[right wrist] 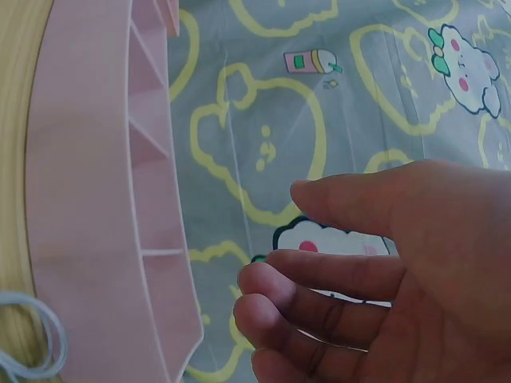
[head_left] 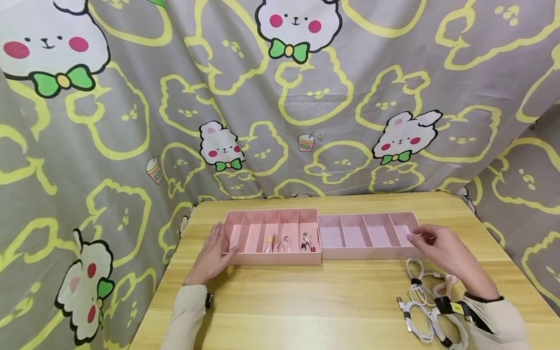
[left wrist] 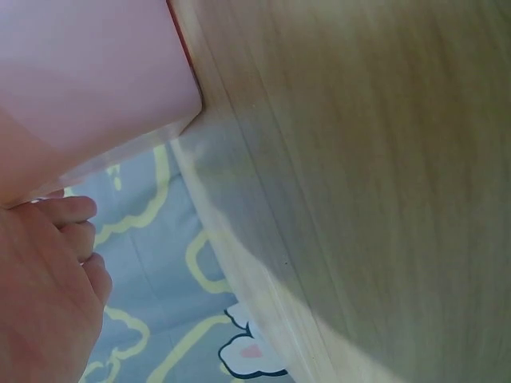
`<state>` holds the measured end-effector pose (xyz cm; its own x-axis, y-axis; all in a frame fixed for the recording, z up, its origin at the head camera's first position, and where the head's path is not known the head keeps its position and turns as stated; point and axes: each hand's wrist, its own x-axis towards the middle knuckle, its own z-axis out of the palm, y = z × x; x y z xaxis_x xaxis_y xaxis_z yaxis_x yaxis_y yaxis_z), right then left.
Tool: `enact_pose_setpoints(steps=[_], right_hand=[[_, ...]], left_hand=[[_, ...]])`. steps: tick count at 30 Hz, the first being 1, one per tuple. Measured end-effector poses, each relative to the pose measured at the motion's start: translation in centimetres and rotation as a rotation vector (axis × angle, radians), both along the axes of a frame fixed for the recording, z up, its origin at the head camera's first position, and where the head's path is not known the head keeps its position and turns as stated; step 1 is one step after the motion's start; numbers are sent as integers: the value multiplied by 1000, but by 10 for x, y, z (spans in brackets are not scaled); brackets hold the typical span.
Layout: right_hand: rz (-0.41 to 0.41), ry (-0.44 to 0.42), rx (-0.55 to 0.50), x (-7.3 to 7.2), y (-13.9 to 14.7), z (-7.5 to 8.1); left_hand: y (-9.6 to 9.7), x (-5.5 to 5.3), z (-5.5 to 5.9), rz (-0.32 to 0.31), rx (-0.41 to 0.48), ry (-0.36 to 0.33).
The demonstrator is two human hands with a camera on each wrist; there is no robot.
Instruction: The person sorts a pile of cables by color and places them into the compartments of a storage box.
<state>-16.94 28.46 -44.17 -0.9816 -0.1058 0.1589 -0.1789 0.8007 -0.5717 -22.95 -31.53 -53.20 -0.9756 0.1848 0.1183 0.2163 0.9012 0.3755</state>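
Currently, left hand (head_left: 213,255) against the pink organizer (head_left: 275,258)

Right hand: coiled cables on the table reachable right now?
Probably yes: the right hand holds nothing, and the coiled cables lie on the tabletop beside its wrist; only the wrist gear seems to overlap some.
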Motion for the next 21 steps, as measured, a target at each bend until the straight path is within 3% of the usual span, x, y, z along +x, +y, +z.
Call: enact_pose_setpoints(steps=[12,21], right_hand=[[-38,-61,24,11,18,-21],[-50,-197,63,17,22,-40]], left_hand=[[0,-1,2,-11,11,-5],[0,0,0,-12,7,-5]])
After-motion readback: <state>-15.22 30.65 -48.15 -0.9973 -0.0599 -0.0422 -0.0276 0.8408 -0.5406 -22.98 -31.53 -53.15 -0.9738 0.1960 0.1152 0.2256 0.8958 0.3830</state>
